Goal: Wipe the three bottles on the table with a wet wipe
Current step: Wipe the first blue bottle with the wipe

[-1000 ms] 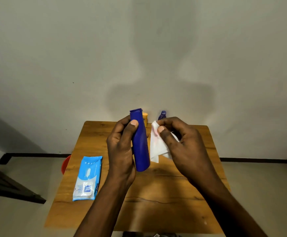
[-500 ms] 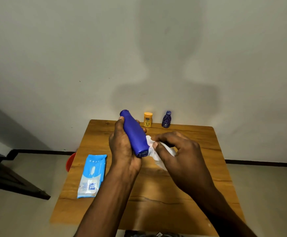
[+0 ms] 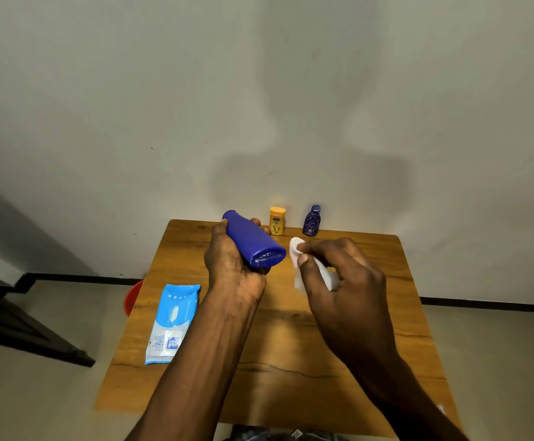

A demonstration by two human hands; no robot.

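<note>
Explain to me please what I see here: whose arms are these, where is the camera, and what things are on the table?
No machine here: the arms belong to a person, and the camera sits on their head, looking down. The left hand holds a big blue bottle, tilted, its base toward the camera. The right hand pinches a white wipe beside it, not touching it. On the wooden table stand a small yellow bottle and a small dark blue bottle at the far edge. A pack of wipes lies at the left.

Both forearms reach forward from the lower edge. The left hand (image 3: 234, 265) is curled, thumb on one side and fingers on the other, back facing up. The right hand (image 3: 342, 275) is pinched shut, thumb against forefinger, just beside it.
</note>
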